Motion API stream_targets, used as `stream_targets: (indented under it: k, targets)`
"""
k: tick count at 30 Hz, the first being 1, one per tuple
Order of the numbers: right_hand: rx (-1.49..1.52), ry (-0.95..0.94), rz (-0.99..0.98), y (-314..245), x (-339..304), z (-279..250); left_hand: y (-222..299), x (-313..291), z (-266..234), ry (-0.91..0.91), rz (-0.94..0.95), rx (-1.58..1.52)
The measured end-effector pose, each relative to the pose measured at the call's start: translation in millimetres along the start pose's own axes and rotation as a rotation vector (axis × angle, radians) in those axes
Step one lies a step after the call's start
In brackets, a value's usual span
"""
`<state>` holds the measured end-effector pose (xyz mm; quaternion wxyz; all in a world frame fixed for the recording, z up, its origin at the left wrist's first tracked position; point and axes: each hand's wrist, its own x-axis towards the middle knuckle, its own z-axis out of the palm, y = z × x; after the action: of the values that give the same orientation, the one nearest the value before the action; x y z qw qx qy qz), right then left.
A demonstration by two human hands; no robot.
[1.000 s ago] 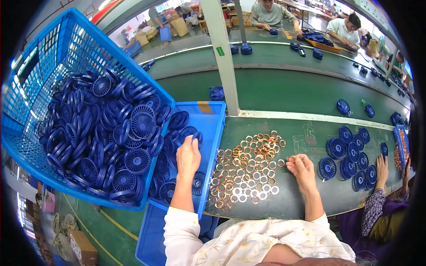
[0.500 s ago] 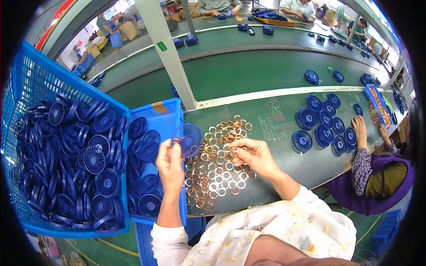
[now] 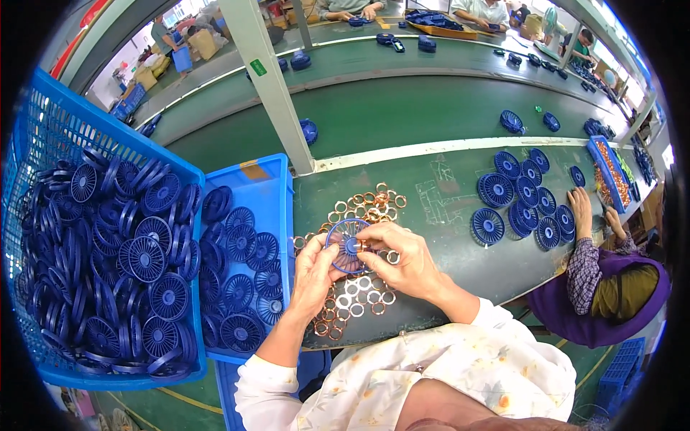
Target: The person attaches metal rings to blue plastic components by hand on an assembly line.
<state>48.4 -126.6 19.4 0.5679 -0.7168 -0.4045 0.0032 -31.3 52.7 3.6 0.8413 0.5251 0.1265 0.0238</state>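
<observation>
A blue fan grille (image 3: 342,234) was held above copper-coloured rings (image 3: 352,291).
The left hand (image 3: 310,276) pinched its rim, the right hand (image 3: 404,258) narrowed by its hub; a green label (image 3: 258,67) marked a post (image 3: 270,104); a crate (image 3: 79,121) and tray (image 3: 272,188) held grilles.

I can see a loose, cream-white cloth blouse (image 3: 445,363) on this person, with a scattered floral print (image 3: 505,401) in yellow-orange and soft grey. Its plain white sleeves (image 3: 267,388) stop at the forearms (image 3: 284,341); left hand (image 3: 314,274) and right hand (image 3: 408,264) are bare.
</observation>
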Motion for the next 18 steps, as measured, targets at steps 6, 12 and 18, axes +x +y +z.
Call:
stream_targets:
  k: [6,12,18]
  targets:
    - [-0.252,0.011,-0.103,4,0,6,-8,2,1,-0.005,0.03,0.076]
    - [-0.268,0.04,-0.006,1,-1,11,-10,0,2,-0.02,0.053,0.056]
    - [-0.243,0.047,-0.23,19,-4,14,-14,0,-5,-0.041,0.061,0.012]
